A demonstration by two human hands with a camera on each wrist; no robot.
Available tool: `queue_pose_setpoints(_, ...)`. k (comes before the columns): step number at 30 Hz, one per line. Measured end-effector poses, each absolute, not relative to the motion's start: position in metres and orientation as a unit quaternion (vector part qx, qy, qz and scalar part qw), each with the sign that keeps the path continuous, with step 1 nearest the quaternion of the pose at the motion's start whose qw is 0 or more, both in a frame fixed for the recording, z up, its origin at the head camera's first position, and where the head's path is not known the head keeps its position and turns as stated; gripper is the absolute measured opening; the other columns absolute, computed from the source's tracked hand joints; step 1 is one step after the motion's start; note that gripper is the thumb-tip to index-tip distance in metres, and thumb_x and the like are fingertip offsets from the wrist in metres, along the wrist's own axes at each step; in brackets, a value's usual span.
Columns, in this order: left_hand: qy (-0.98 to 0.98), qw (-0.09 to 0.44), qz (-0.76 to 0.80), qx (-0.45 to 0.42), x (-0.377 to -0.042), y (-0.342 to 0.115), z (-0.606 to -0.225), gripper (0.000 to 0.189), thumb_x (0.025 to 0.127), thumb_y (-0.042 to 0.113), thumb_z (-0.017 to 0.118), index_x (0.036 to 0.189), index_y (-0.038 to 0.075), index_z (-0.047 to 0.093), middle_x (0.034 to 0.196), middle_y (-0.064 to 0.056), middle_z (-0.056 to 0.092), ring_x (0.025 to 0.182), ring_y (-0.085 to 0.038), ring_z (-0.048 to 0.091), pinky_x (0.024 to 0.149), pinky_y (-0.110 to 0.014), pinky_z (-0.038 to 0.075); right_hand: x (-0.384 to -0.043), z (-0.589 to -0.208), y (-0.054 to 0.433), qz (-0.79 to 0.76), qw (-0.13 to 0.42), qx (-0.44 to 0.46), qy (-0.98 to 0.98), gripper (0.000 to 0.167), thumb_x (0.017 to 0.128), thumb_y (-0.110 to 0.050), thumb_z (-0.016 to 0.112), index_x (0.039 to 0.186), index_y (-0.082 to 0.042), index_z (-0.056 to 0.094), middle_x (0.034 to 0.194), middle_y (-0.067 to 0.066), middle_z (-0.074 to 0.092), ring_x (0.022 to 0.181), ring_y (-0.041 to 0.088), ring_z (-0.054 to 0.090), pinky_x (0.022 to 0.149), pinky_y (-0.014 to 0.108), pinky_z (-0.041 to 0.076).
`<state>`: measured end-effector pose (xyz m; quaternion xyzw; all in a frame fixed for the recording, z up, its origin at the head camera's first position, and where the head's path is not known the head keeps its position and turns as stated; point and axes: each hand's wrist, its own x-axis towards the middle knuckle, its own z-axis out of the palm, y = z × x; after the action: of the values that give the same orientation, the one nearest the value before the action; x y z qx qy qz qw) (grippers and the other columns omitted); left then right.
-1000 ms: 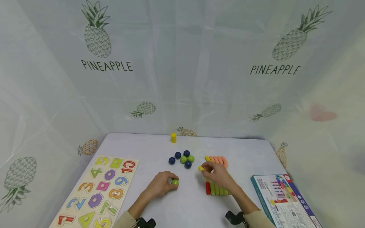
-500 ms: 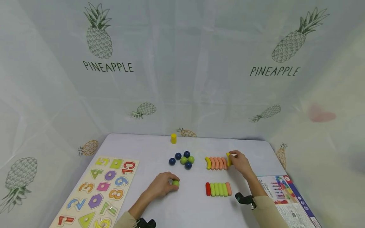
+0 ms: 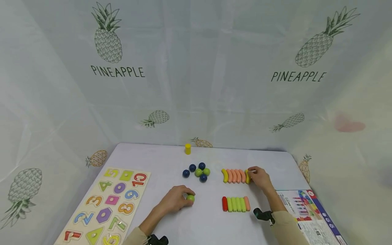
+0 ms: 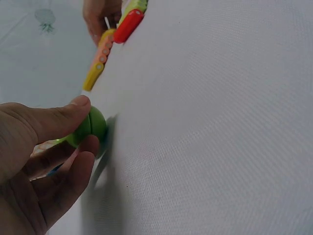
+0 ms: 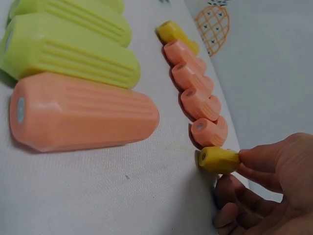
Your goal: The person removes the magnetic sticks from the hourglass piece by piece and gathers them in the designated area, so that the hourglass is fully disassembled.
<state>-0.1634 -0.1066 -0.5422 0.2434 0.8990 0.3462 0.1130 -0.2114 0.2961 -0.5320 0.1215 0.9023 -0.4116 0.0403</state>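
At the right end of a row of orange curved sticks (image 3: 236,176), my right hand (image 3: 259,178) pinches a yellow curved stick (image 5: 217,160) between thumb and fingertips. Its end shows a small grey disc. Another yellow curved stick (image 3: 225,176) lies at the row's left end. My left hand (image 3: 175,200) holds a green ball (image 4: 89,128) with thumb and fingers, low over the white table (image 3: 208,224). Nearer to me lies a second row: a red straight stick (image 3: 225,204), several green straight sticks (image 3: 236,204) and an orange straight stick (image 5: 85,111) at its right end.
Dark blue balls (image 3: 185,173) and green balls (image 3: 206,172) cluster mid-table. A yellow cylinder (image 3: 188,149) stands at the back edge. The number puzzle board (image 3: 146,172) lies on the left. A printed box (image 3: 315,217) lies at the right, partly behind my right forearm.
My right hand has carried the yellow curved stick rightward from the row's left side and set it against the right end. The left hand stays put with the green ball.
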Motion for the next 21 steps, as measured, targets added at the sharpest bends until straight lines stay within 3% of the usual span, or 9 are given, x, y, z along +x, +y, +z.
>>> queue_pose_setpoints(5,0.894,0.116,0.354,0.248,-0.1621,-0.1055,-0.5421,0.031,0.085,0.029,0.081,0.113,0.018,0.076,0.105,0.011,0.07,0.08,-0.004,0.058,0.071,-0.025,0.048,-0.2103,-0.5337,0.2982,-0.401,0.029,0.127,0.907,0.034,0.103,-0.019,0.05,0.128,0.004,0.059,0.121,0.027,0.062,0.094,0.028,0.062,0.08,0.039,0.055)
queue_pose_setpoints(14,0.891,0.121,0.361,0.247,-0.1597,-0.1037,-0.5413,0.031,0.085,0.028,0.08,0.114,0.018,0.076,0.107,0.009,0.071,0.075,-0.001,0.057,0.068,-0.023,0.047,-0.2112,-0.5391,0.2926,-0.407,0.034,0.138,0.902,0.034,0.104,-0.021,0.052,0.128,0.001,0.059,0.118,0.023,0.064,0.093,0.027,0.061,0.077,0.034,0.056)
queue_pose_setpoints(21,0.901,0.07,0.365,0.225,-0.167,-0.1004,-0.546,0.032,0.085,0.022,0.081,0.116,0.016,0.075,0.107,0.003,0.066,0.076,-0.001,0.057,0.065,-0.022,0.048,-0.211,-0.5402,0.2917,-0.408,0.03,0.134,0.903,0.034,0.103,-0.021,0.052,0.128,0.001,0.06,0.117,0.024,0.064,0.092,0.026,0.062,0.072,0.032,0.054)
